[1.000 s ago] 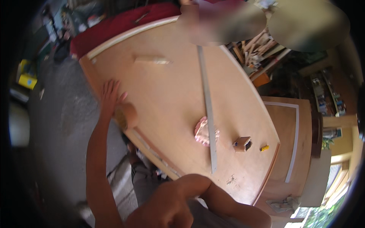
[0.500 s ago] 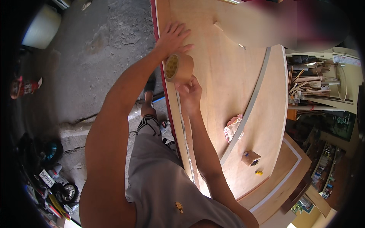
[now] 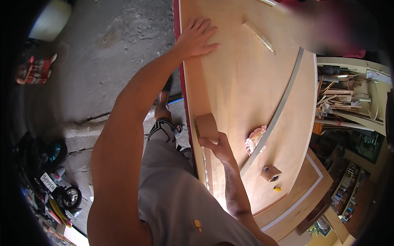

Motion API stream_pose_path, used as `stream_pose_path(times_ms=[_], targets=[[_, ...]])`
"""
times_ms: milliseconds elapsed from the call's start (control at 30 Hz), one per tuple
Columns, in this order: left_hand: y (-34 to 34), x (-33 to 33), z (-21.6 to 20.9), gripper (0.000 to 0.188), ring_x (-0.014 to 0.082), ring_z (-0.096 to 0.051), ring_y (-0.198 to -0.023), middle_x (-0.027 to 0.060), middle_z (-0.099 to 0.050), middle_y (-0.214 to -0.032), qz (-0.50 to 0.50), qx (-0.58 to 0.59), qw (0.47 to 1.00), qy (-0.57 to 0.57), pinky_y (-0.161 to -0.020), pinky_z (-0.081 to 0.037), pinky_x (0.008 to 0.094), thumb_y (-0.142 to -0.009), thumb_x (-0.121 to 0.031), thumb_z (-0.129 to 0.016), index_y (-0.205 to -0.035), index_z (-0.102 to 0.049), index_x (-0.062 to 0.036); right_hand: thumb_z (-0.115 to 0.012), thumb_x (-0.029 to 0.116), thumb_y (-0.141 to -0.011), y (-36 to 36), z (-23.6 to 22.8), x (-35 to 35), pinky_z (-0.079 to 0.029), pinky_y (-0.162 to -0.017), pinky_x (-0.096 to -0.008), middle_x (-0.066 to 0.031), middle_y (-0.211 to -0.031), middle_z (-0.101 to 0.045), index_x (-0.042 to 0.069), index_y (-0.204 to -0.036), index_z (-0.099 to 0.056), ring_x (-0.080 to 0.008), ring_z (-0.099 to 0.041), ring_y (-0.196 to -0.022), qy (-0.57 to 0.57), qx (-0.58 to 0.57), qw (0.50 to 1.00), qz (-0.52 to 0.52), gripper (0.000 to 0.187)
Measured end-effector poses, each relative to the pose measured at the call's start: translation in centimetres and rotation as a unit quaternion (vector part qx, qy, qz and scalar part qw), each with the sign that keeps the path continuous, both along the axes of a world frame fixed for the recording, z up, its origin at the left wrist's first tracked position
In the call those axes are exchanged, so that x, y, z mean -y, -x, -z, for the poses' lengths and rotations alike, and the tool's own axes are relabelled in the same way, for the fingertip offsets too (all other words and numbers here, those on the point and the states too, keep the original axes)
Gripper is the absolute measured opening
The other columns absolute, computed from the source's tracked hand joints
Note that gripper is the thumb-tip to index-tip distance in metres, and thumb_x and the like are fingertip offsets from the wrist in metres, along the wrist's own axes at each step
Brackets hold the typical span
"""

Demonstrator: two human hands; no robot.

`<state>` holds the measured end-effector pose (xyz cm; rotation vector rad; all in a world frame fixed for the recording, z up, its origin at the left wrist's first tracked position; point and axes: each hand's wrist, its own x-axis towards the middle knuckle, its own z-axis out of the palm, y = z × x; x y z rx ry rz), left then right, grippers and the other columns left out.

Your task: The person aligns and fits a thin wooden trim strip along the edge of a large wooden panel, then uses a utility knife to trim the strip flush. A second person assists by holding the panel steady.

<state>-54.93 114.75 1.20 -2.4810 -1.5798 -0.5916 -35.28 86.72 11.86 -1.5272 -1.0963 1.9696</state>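
1. Tape roll [image 3: 208,126]: brown, located on the left margin of the large wooden panel [image 3: 242,98], just to the far side of the right hand. Any print inside its shadowed core cannot be made out from here.
2. Right hand [image 3: 218,146]: fingers and thumb gripping the near side of the roll.
3. Brown strip [image 3: 201,86]: extends from the roll toward the far end, along the panel's left margin.
4. Left hand [image 3: 198,39]: palm down at the far end of the strip, fingers open and spread, holding no object.
5. Grey straight strip [image 3: 283,100]: lies lengthwise on the panel, right of both hands, crossing the right side of a pink-and-cream cloth pad [image 3: 253,140].
6. Small brown box [image 3: 270,173]: near right of the pad; a small yellow object [image 3: 277,189] lies just beside it.
7. Slim pale-handled tool [image 3: 260,37]: far part of the panel, right of the left hand.
8. Wood offcuts [image 3: 338,96]: stacked beyond the panel, to the right.
9. Markings: a motorcycle [image 3: 73,197], near left, carries a white plate [image 3: 49,181] with dark characters. The person's grey top [image 3: 176,192] bears a small gold emblem [image 3: 198,224]; its detail is too small to read.
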Motion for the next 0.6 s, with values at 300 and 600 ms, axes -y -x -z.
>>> stream_pose_path(times_ms=[300,600], targets=[[-0.2,0.1,0.5,0.067,0.0388,-0.033,-0.137,0.0207,-0.044,-0.141,0.023,0.063,0.997,0.044,-0.116,-0.019,0.0549,-0.09,-0.059,-0.05,-0.134,-0.054,-0.0086,-0.077,0.029,-0.085,-5.2,-0.2,6.4,-0.049,-0.088,-0.0314,-0.0071,-0.093,-0.073,0.002,-0.105,-0.07,-0.0105,-0.065,-0.094,-0.035,0.112,0.989,-0.091,0.034],[0.4,-0.1,0.4,0.071,0.0429,-0.033,-0.136,0.0259,-0.044,-0.139,0.036,0.089,0.995,0.041,-0.117,-0.019,0.0551,-0.088,-0.06,-0.053,-0.133,-0.054,-0.0054,-0.078,0.016,-0.084,-4.7,-2.4,7.2,-0.052,-0.079,-0.028,-0.0071,-0.1,-0.073,-0.005,-0.132,-0.054,-0.0147,-0.068,-0.088,0.086,0.078,0.993,0.013,0.058]])
